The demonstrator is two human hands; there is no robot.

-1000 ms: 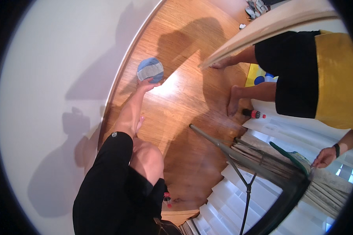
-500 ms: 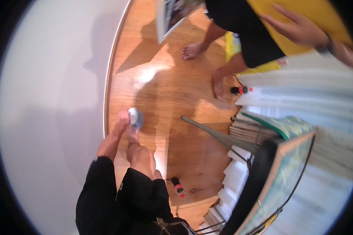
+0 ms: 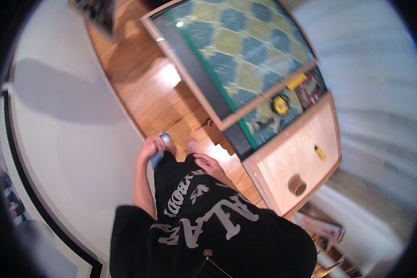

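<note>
My left hand (image 3: pixel 148 149) is closed round a blue-and-white can-shaped thing (image 3: pixel 164 138), held beside my thigh near the white wall. Blur hides its exact kind. My right hand (image 3: pixel 209 165) rests by the hem of my black shirt, fingers stretched out and nothing seen in them. Below both hands, a bare foot (image 3: pixel 192 145) stands on the wooden floor (image 3: pixel 143 99).
To the right, a table carries a glazed wood-edged frame (image 3: pixel 190 90) over a green patterned mat, a yellow tape measure (image 3: pixel 281 105), and a pale wooden panel (image 3: pixel 282 162) with a brown tape roll (image 3: pixel 297 186) and yellow-black cutter (image 3: pixel 320 153). A white wall (image 3: pixel 78 92) runs along my left.
My left hand has come up from beside my foot with the can-shaped thing. My right hand has come into view. The view has swung to the table, and the other person is out of sight.
</note>
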